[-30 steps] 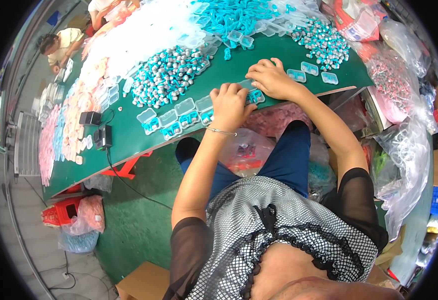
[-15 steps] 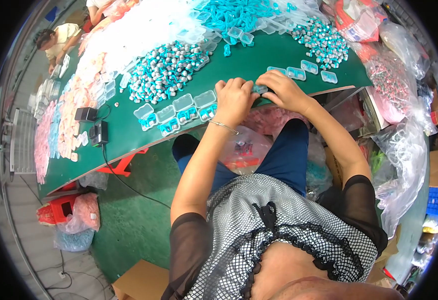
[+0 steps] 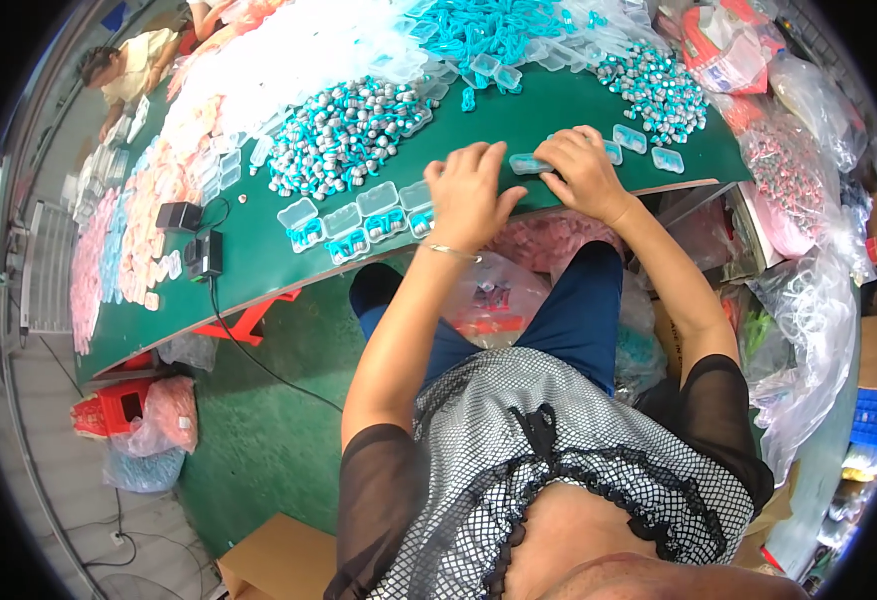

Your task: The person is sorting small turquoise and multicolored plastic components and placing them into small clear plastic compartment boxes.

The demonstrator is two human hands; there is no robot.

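My left hand [image 3: 470, 195] hovers over the table's near edge, thumb spread from its fingers, holding nothing. Just right of it, my right hand [image 3: 583, 175] has its fingers and thumb around the right end of a closed clear plastic case [image 3: 529, 164] with teal contents. Other closed cases [image 3: 667, 160] lie beyond and right of that hand, one partly hidden by it. Left of my left hand stands a row of open-lidded clear cases [image 3: 385, 222] holding teal and grey pieces; my left hand partly covers the last one.
A heap of grey-and-teal pieces [image 3: 343, 135] lies on the green table [image 3: 548, 105], with teal cords [image 3: 483, 35] behind. A smaller heap [image 3: 653, 90] sits far right. Black adapters [image 3: 201, 253] with a cable stand left. A co-worker [image 3: 128, 70] sits far left.
My left hand has let go of the case and opened. My right hand has moved slightly right and away from me with the closed case. The view has shifted slightly.
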